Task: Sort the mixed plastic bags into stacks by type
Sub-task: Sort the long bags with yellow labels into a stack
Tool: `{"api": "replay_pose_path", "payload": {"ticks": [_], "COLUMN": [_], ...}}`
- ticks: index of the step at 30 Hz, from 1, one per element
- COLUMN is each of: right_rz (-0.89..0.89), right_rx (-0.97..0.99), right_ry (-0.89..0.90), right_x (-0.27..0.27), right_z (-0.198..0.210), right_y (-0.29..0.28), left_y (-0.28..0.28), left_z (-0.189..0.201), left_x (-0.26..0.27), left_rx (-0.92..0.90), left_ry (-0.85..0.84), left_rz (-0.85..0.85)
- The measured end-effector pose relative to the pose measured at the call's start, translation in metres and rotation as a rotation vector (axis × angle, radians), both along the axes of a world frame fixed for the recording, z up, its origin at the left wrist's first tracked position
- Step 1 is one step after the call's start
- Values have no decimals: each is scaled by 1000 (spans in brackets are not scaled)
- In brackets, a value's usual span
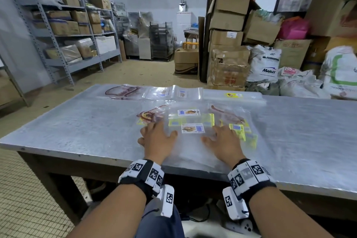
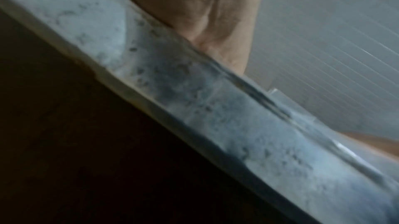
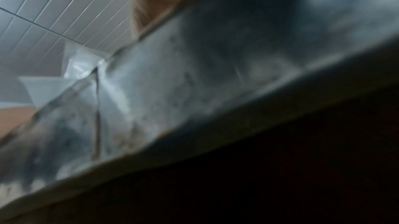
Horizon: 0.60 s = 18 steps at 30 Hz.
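Observation:
A mixed pile of clear plastic bags [image 1: 193,120] lies on the metal table [image 1: 77,125], some with white bread labels, some with yellow labels, some with red printed drawings. My left hand [image 1: 154,137] rests flat on the pile's left side with fingers spread. My right hand [image 1: 224,139] rests flat on the right side, fingers over a yellow-labelled bag [image 1: 239,130]. Along the far edge lie a red-drawing bag stack [image 1: 123,91], white-label bags [image 1: 166,92] and a yellow-sticker stack [image 1: 232,95]. The wrist views are blurred: only the left palm [image 2: 194,5] and the table edge [image 3: 172,91] show.
Cardboard boxes [image 1: 228,35] and white sacks [image 1: 264,63] stand behind the table at the right. Metal shelving [image 1: 67,25] with boxes lines the left wall. The table's left and right ends are bare metal. A tiled floor runs at the left.

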State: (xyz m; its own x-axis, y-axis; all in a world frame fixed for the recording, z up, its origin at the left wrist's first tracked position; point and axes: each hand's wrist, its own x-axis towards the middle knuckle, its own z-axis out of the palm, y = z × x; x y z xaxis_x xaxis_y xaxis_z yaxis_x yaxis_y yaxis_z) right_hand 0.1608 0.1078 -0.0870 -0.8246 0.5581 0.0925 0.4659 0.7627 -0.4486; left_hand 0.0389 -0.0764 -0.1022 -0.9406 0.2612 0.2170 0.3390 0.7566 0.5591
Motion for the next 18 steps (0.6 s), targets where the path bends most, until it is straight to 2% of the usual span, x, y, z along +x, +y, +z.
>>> {"api": "replay_pose_path", "payload": {"ticks": [6,8,15,18], "right_rz": [2,5,11,17], "right_rx": [-4,12,-37,-65], "right_ry": [91,92,162,197], "right_x": [2,3,3,5], "right_z": [-11,-14,-14,-16], "right_y": [3,3,5,8], "left_y": [2,1,-2,-3], "left_z": [0,1,4,4], "left_x": [4,5,6,5], "left_rx": [-223,-237,-81,64], "left_ry": [3,20,-7,-28], "left_rz": [-41,-81,-127,-147]}}
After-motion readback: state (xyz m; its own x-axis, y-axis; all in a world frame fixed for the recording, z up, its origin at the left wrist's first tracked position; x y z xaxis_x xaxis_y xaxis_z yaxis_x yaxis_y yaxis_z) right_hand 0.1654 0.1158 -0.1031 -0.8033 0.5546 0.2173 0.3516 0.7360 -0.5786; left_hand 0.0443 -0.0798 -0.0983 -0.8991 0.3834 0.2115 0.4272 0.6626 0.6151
